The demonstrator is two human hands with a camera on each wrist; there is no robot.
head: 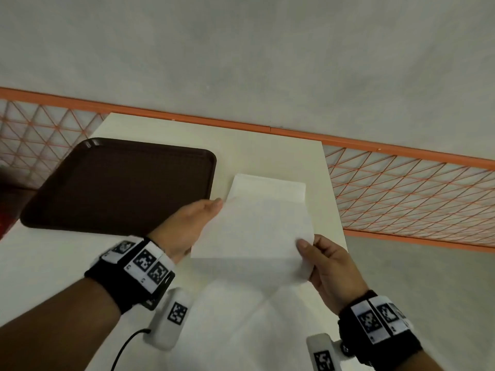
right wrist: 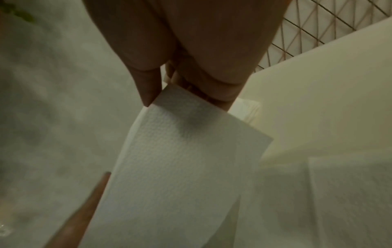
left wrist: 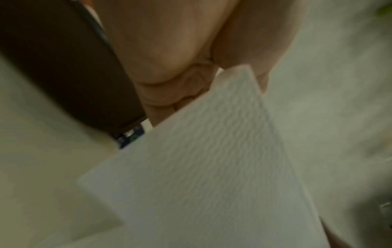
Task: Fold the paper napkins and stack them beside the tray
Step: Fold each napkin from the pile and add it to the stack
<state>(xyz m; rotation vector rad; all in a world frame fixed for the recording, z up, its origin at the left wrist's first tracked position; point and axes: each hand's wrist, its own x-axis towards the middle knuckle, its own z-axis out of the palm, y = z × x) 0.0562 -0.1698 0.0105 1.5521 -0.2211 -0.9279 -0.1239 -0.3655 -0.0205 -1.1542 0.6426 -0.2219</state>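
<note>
A white paper napkin (head: pixel 257 231) hangs in the air above the table, held by both hands. My left hand (head: pixel 192 223) pinches its upper left corner, with the thumb on top. My right hand (head: pixel 318 258) pinches its lower right edge, where the sheet curls over. The left wrist view shows the embossed napkin (left wrist: pixel 212 167) leaving my fingers (left wrist: pixel 180 94). In the right wrist view the napkin (right wrist: pixel 180 159) is pinched between thumb and fingers (right wrist: pixel 212 90). Folded napkins (head: pixel 267 187) lie flat on the table right of the dark brown tray (head: pixel 120 183).
The cream table (head: pixel 267 148) ends near the right of the folded napkins. More white napkin sheets (head: pixel 254 325) lie on the table near me. An orange lattice railing (head: pixel 415 188) runs behind and to the right.
</note>
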